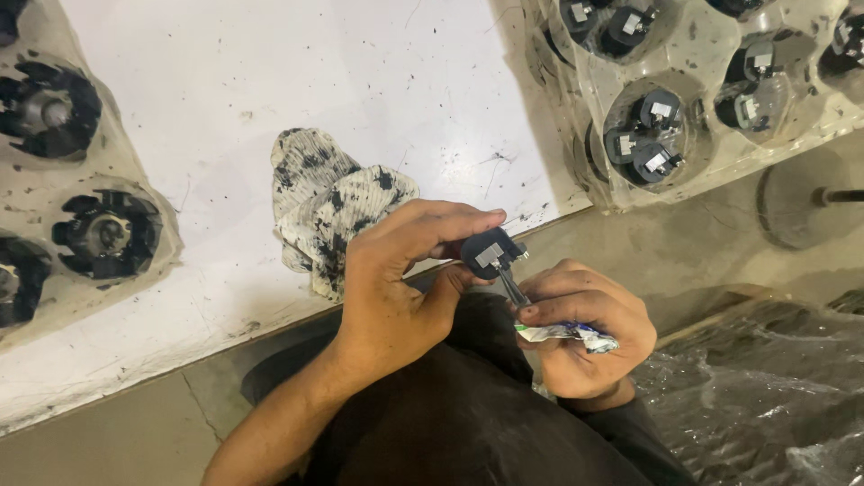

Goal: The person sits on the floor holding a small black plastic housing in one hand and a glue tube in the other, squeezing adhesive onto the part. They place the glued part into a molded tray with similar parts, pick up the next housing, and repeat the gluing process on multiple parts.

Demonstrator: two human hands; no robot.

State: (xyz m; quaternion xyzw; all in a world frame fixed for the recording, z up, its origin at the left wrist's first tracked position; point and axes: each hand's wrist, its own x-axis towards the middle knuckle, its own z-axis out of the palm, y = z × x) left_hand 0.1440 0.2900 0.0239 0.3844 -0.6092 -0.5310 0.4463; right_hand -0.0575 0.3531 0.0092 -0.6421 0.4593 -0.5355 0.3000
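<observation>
We're looking straight down at two bare hands working just off the table (270,54) edge. The left hand (396,288) has its fingers (450,220) clamped on a small black part (490,252) with a grey metal tab on its face, thumb beneath, fingertips curled over the top. A thin metal pin (512,290) sticks down out of that part and runs into the right hand (585,328). The right hand is closed in a fist, fingers wrapped tight around a crumpled white and blue tube (571,335), its end poking out past the knuckles. The two hands are nearly touching, part held between them above the dark lap.

Just behind the left hand a stained rag (328,202), white smeared with black, lies bunched on the white table near its edge. On the far left, black fan-shaped rotors (108,234) sit in a clear moulded tray (166,252). Top right, another clear tray (711,54) holds more small black parts (652,144) with the same grey tabs, well apart from the hands. Crinkled plastic sheeting (765,387) lies lower right.
</observation>
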